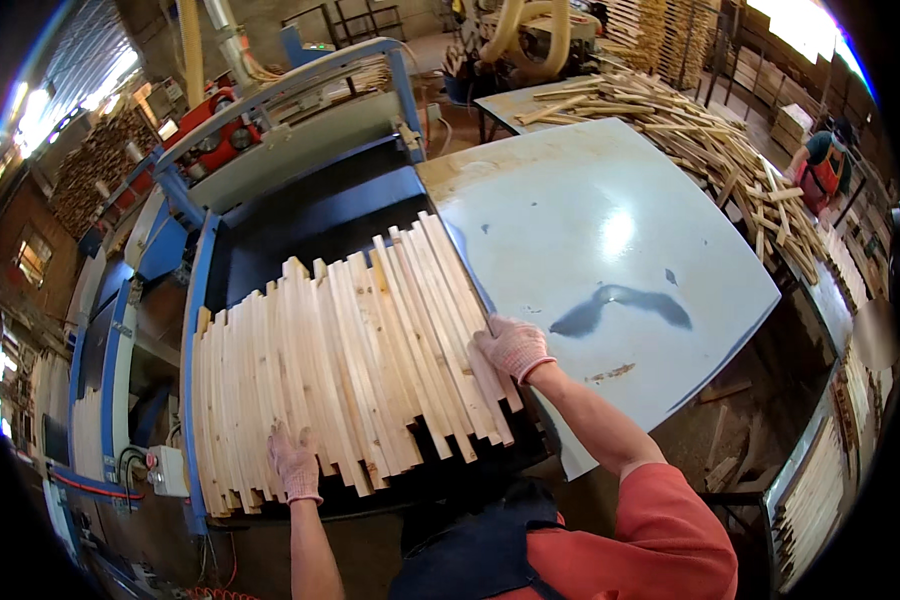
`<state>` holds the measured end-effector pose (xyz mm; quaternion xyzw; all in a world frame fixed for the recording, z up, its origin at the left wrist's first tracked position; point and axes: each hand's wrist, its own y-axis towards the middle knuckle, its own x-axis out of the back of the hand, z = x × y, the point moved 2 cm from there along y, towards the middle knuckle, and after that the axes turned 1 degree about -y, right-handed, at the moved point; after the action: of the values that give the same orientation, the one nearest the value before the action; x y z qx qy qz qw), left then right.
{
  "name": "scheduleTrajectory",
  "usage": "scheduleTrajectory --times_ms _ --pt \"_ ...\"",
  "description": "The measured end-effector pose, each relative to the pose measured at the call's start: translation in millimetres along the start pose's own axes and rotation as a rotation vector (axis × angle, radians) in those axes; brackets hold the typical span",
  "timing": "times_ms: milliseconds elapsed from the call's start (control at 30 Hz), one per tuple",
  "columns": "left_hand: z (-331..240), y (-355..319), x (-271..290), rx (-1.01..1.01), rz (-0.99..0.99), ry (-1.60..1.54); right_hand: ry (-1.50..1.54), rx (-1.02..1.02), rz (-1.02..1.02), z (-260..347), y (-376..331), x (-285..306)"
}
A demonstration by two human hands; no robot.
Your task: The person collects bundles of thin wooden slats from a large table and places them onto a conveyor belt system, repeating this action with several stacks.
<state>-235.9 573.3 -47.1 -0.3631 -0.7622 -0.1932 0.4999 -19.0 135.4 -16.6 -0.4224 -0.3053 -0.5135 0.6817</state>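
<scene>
Strips of pale wood (pixel 320 370) lie side by side beneath both gloved hands, making an uneven-ended row across the dark bed (pixel 320 212) of a blue-framed machine. The left hand (pixel 294 462) rests on top near the strips' closer ends, fingers spread and clasping nothing. The right hand (pixel 516 347) touches the row's right edge, its fingers bent over the outermost strips; whether it is clenched on them I cannot tell. Just right of that hand spreads a pale, glossy sheet-topped table (pixel 590 230) with a dark curved stain. Beyond it, farther from the grip, sits a jumbled heap of thin wooden offcuts (pixel 685 150). Well apart, to the far right, a co-worker (pixel 822 170) bends forward. Left of the left hand is a light-grey control box (pixel 170 471).
</scene>
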Motion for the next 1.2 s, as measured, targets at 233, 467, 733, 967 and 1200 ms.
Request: scheduleTrajectory --times_ms 233,467,733,967,1200 --pt "135 -16 82 0.000 -0.456 -0.006 -0.176 0.232 -0.122 8 58 -43" --pt "228 8 191 0.411 -0.532 0.207 0.540 0.226 -0.397 -24 24 -55" --pt "239 61 245 0.453 -0.357 0.407 0.850 0.057 -0.261 -54 17 -74" --pt "249 52 252 0.317 -0.347 0.369 1.114 0.106 -0.205 -50 -2 -79" --pt "184 -76 179 -0.361 -0.143 -0.647 0.839 0.201 -0.374 -43 -42 -71"
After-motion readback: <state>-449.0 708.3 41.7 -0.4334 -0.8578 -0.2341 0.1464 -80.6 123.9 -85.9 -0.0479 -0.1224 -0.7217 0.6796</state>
